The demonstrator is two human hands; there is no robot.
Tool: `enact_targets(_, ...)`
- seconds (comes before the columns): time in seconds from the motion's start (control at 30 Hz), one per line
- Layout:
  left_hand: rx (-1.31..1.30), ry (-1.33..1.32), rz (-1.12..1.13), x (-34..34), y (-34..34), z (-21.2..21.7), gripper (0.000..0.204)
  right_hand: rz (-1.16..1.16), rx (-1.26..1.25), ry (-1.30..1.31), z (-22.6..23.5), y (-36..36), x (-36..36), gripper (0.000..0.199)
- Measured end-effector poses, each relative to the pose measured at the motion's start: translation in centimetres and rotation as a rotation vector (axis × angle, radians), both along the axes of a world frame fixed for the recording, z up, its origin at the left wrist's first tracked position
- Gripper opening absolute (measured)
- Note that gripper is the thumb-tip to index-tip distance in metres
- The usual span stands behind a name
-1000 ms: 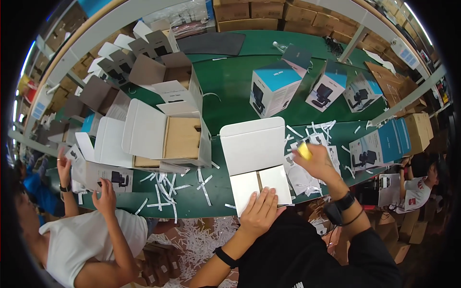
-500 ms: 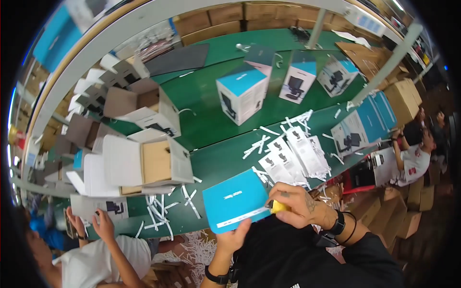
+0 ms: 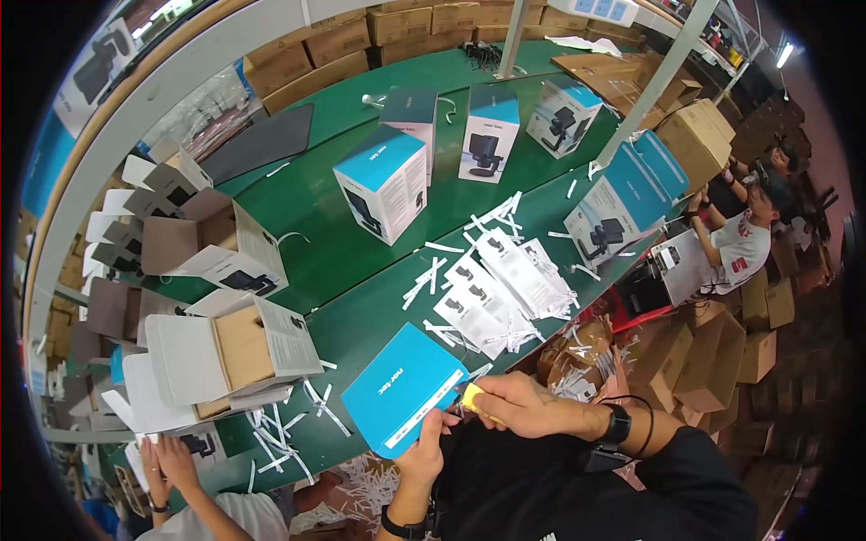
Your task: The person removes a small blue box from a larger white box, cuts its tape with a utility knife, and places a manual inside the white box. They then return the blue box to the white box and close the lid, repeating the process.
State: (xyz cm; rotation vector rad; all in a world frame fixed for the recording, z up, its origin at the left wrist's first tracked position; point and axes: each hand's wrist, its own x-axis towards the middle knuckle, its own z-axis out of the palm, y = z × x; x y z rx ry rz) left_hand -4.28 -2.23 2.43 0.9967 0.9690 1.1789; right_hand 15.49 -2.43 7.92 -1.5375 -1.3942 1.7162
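Observation:
Between my hands is a blue carton point(image 3: 397, 379), tilted, with a white printed strip point(image 3: 422, 413) along its near edge. Its near corner is gripped by the fingers and thumb of my left hand point(image 3: 422, 455). My right hand point(image 3: 519, 404) is closed around a small yellow tool point(image 3: 472, 399) with a dark tip, whose exact kind I cannot make out. That tip is at the right end of the white strip. Just beyond the carton lie white printed sheets point(image 3: 514, 284) and a scatter of paper strips point(image 3: 507, 216) on the green table point(image 3: 361, 302).
Closed blue-and-white boxes point(image 3: 386, 185) stand across the table. At the left are open white cartons point(image 3: 230, 352), with a co-worker's hands point(image 3: 167, 464) below them. A tall blue-topped box point(image 3: 622, 203) stands at right, beside a metal post point(image 3: 663, 86). Brown cartons point(image 3: 708, 356) fill the lower right.
The scene has shifted left in view. The blue carton has turned so that its strip slopes more steeply, and the yellow tool is now at the strip's right end. The co-worker's hands have come together.

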Motion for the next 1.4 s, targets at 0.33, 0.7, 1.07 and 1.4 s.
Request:
enact_targets(0.33, -0.010, 0.049, 0.035, 0.3, -0.1, -0.9, 0.016, -0.058, 0.114, -0.030, 0.5, 0.2, -0.6, 0.027)
enact_targets(0.7, -0.040, 0.037, 0.063, 0.6, 0.1, -1.0, 0.013, -0.164, -0.092, 0.232, -0.9, -0.3, -1.0, 0.027)
enact_targets(1.07, -0.021, 0.034, 0.079, 1.1, 0.2, -1.5, 0.012, 0.132, 0.507, -0.499, 0.6, 1.4, -1.6, 0.023)
enact_targets(1.4, -0.027, 0.022, 0.067, 0.8, 0.2, -2.4, 0.015, -0.231, 0.692, -0.002, 0.0, 2.1, -1.4, 0.021)
